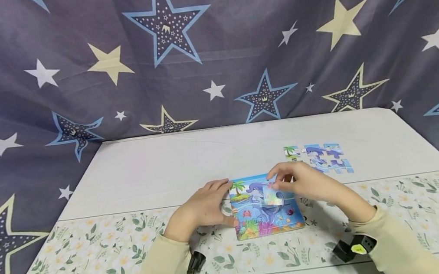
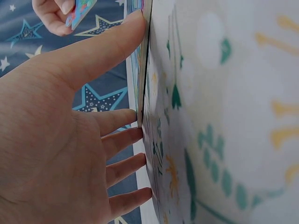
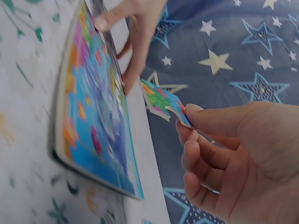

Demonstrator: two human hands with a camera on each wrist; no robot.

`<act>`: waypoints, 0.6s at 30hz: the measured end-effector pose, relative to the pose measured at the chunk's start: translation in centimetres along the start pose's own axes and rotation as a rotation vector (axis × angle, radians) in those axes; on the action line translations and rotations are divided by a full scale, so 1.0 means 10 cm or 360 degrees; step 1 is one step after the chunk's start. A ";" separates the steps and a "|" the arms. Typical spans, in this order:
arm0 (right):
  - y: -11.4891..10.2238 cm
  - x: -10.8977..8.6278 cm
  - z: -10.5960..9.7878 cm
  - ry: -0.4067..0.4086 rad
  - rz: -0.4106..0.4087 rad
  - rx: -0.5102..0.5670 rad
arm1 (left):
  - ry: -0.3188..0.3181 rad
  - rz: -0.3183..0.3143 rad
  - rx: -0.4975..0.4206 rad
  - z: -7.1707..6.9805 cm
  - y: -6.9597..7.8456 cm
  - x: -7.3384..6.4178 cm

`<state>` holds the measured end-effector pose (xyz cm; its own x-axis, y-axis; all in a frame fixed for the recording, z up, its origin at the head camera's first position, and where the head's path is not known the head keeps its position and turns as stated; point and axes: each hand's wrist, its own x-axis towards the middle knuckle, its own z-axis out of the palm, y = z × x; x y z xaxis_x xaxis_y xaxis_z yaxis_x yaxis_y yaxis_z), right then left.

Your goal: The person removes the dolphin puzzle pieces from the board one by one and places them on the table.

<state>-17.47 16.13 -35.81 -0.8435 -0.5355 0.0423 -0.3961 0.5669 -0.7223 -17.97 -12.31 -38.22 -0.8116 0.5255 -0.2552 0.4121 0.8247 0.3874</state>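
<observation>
A flat puzzle board (image 1: 250,215) with a printed dolphin, palm tree and coral lies on the table in front of the person. Along its left edge rests the left hand (image 1: 206,208), fingers extended and spread, with the thumb (image 2: 133,30) at the board's side in the left wrist view. Over the board, the right hand (image 1: 310,183) pinches a puzzle piece (image 3: 159,97) between thumb and index finger. That piece, green, red and blue with a curved notch, is held raised above the picture. The right hand's other fingers are curled beside it.
Several joined or closely laid puzzle pieces (image 1: 315,152) with dolphin parts lie beyond the right hand. A floral strip (image 1: 135,249) crosses the white table (image 1: 159,168). A dark star-patterned curtain (image 1: 213,68) hangs behind and at the sides.
</observation>
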 end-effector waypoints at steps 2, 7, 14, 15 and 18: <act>0.04 -0.01 -0.05 0.0024 0.0014 -0.0014 | 0.0002 0.0000 -0.0002 0.00 0.00 0.00; 0.13 -0.02 -0.15 0.0068 0.0059 -0.0032 | 0.0005 0.0001 -0.0006 0.00 0.00 0.00; 0.21 -0.04 -0.25 0.0142 0.0050 -0.0088 | 0.0005 0.0000 -0.0004 0.00 0.00 0.00; 0.23 -0.04 -0.26 0.0152 0.0048 -0.0088 | 0.0005 -0.0001 -0.0004 0.00 0.00 0.00; 0.26 -0.05 -0.28 0.0177 0.0055 -0.0089 | 0.0003 -0.0003 -0.0005 0.00 0.00 0.00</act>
<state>-19.12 19.64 -35.74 -0.8908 -0.4440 0.0966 -0.3830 0.6194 -0.6853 -17.96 -12.29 -38.25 -0.8132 0.5234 -0.2543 0.4092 0.8250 0.3897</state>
